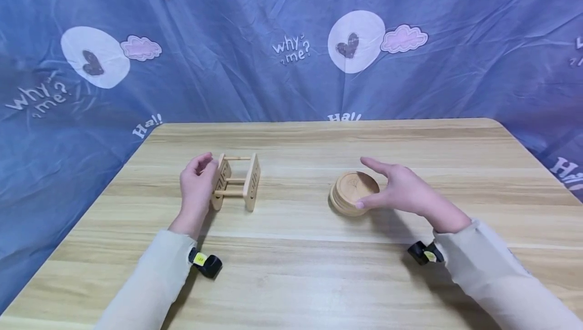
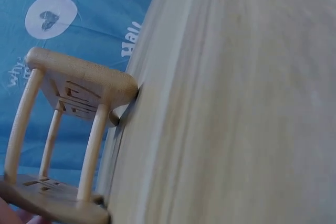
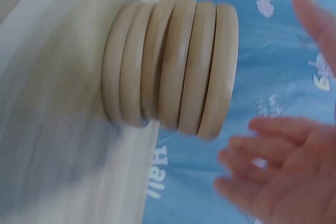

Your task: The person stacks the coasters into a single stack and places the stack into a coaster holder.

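Observation:
A small wooden rack (image 1: 252, 183) with two cut-out side panels joined by dowels stands on the left of the table. My left hand (image 1: 197, 180) holds its left panel from the outside with bent fingers; in the left wrist view only bits of fingers (image 2: 8, 214) show at the near panel (image 2: 55, 200). A stack of several round wooden coasters (image 1: 357, 187) sits to the right of the rack, slightly uneven. Over its right side my right hand (image 1: 401, 188) spreads thumb and fingers wide. In the right wrist view, that hand (image 3: 294, 166) is apart from the coasters (image 3: 170, 66).
The wood-grain table (image 1: 291, 279) has rounded far corners. Behind it hangs a blue printed cloth (image 1: 255, 67). Black wrist cameras sit on both sleeves, the left one (image 1: 211, 266) low over the table.

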`<state>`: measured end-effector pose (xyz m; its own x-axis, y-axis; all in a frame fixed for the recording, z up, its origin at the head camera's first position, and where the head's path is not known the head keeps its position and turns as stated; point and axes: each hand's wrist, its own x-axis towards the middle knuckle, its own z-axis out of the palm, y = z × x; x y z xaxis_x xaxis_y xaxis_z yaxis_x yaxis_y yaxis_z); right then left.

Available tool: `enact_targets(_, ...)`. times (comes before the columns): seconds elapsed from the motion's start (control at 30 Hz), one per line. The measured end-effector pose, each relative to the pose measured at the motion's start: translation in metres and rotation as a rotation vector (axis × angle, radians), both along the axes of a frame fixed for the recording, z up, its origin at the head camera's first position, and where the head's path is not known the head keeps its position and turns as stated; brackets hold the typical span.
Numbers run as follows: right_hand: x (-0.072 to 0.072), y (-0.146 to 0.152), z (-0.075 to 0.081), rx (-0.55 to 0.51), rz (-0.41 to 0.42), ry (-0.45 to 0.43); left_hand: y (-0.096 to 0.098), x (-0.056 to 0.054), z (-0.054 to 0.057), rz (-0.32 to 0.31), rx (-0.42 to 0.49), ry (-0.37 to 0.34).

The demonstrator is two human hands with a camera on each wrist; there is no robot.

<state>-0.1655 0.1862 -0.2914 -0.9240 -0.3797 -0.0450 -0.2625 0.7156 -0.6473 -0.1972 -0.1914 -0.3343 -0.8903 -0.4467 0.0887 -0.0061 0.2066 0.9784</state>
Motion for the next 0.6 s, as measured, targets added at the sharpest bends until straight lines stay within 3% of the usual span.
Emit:
enact_targets(0.1,-0.003,0.009,-0.002,-0.087,0.079,-0.046,-0.002,0.005,0.007,-0.009,-0.037,0.071)
enact_targets(0.27,-0.005,0.017,-0.005,-0.177,0.132,-0.115,0.010,0.015,0.022,-0.049,-0.278,0.269)
enact_targets(0.37,-0.004,0.019,-0.008,-0.259,0.109,-0.132,0.028,0.020,0.031,-0.133,-0.390,0.377)
enact_targets(0.43,-0.003,0.020,-0.010,-0.355,0.085,-0.147,0.042,0.023,0.036,-0.208,-0.452,0.412)
enact_targets(0.6,0.003,0.021,-0.017,-0.588,0.043,-0.203,0.078,0.029,0.041,-0.405,-0.600,0.392)
